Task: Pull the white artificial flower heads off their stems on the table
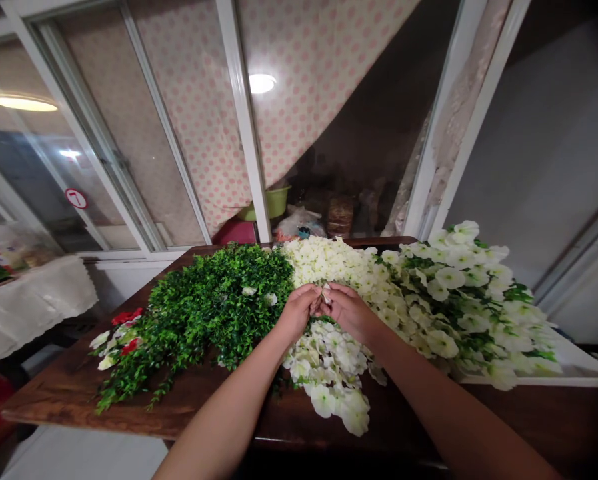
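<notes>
Dark wooden counter (69, 390) beneath my hands (349, 311), dotted curtain (319, 53) beyond.
I have both pinched closed on a small white piece (325, 288); greenery (219, 300) sits left, white flowers (441, 341) below and right.

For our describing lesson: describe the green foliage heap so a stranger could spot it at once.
Find the dark wooden table. The green foliage heap lies on it, left of the person's left hand. Unlike the white flowers to its right, it is mostly small, dense leaves.

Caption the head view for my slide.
Left hand and right hand pinch a small pale piece amid white flowers, beside green foliage on a wooden table.
</notes>
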Available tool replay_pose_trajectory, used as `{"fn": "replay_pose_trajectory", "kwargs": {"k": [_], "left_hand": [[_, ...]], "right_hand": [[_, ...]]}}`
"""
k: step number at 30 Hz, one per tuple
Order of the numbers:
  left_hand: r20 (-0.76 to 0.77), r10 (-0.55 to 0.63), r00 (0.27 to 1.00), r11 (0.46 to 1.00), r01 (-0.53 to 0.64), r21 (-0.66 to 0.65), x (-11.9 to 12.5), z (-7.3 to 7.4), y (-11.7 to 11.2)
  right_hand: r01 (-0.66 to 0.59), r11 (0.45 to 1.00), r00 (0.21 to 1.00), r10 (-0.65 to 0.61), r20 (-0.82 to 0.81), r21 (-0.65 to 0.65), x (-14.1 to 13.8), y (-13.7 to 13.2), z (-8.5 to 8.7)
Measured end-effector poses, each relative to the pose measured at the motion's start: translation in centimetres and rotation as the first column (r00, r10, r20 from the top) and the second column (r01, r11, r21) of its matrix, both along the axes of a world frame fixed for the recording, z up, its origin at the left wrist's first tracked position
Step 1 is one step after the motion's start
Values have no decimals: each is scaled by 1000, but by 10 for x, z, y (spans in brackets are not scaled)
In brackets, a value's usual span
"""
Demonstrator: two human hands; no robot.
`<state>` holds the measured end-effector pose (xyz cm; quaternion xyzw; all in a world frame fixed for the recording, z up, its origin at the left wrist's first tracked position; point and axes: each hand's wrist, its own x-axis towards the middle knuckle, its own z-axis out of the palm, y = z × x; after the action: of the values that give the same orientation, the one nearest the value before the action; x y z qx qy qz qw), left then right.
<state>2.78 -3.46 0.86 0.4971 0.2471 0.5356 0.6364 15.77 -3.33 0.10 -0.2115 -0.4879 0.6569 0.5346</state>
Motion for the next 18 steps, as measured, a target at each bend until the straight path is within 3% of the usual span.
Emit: {"fn": "replay_pose_trajectory", "kwargs": {"k": [18], "left_hand": [[-59,-13,998,999,15,36,-4,-4,5]], "right_hand": [[-15,1000,999,15,-40,-2,-2,-2,-1]]}}
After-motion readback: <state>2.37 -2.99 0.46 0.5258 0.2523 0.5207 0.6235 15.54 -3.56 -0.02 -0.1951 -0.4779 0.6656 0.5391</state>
